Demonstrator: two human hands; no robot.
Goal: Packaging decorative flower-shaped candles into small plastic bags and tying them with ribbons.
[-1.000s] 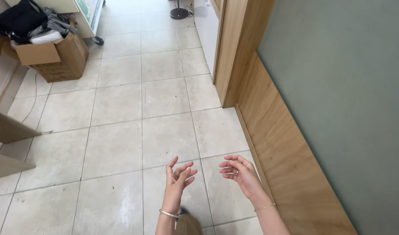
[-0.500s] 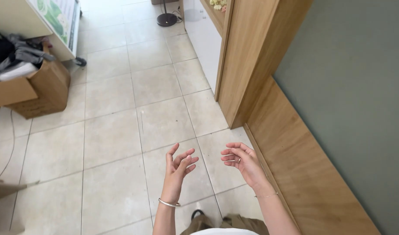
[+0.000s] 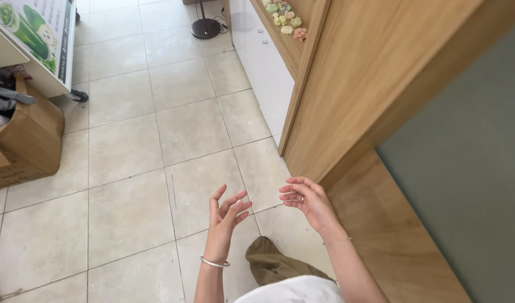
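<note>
My left hand (image 3: 225,216) is raised in front of me over the beige tiled floor (image 3: 128,163), fingers spread and curled, holding nothing; a thin silver bracelet (image 3: 213,262) circles its wrist. My right hand (image 3: 307,199) hovers beside it, palm turned inward, fingers loosely bent and apart, also empty, with a ring on one finger. The two hands are apart and do not touch. Below them show my olive trouser leg (image 3: 271,266) and white top (image 3: 296,292).
A wooden panelled wall (image 3: 358,106) with a grey-green surface (image 3: 465,185) runs along my right. A white cabinet (image 3: 266,67) with small pastel ornaments (image 3: 285,22) stands ahead. A cardboard box (image 3: 24,140) and a wheeled cart (image 3: 44,39) are at left; a black lamp base (image 3: 206,28) stands far ahead.
The view has swung forward and left along the floor; the box slid toward the left edge and the cabinet came into view. Both hands keep the same raised, open pose.
</note>
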